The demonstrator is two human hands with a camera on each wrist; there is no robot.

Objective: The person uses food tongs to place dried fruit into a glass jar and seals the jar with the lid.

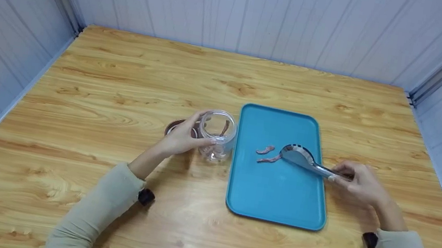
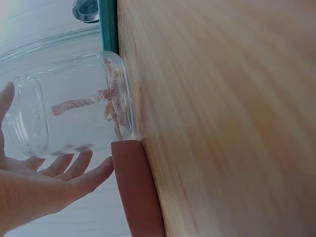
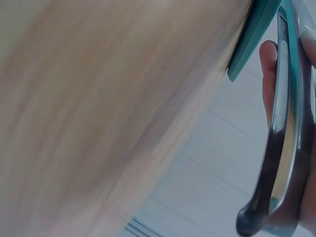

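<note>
Pale wall panels (image 1: 244,8) enclose a wood-grain table (image 1: 181,233) on the sides in view. The left hand (image 1: 182,138) is curved around the clear jar (image 1: 215,152), its thumb on the near wall and its fingers, slightly spread, on the far side. The jar stands upright and uncapped, with several reddish strips (image 2: 116,94) at its base, below the fingertips. A brown lid (image 2: 136,187) lies on the table just beside the jar, partly hidden under those fingers.

The right hand (image 1: 362,184) pinches the handle of the metal tongs (image 1: 297,157) between thumb and fingers. The tongs reach leftward from these fingertips over the blue tray (image 1: 277,201), their head meeting one end of the longer strip (image 1: 269,159). The shorter strip (image 1: 265,149) lies just beyond it from the fingers. Whether the tongs' tips clasp the strip cannot be told.

To grip it well, the right fingers should keep the tongs low and take in more than the strip's end, since a thin, bent piece will probably twist or slip. A gradual squeeze seems best. The left fingers should steady the jar with light pressure, keeping clear of its mouth.
</note>
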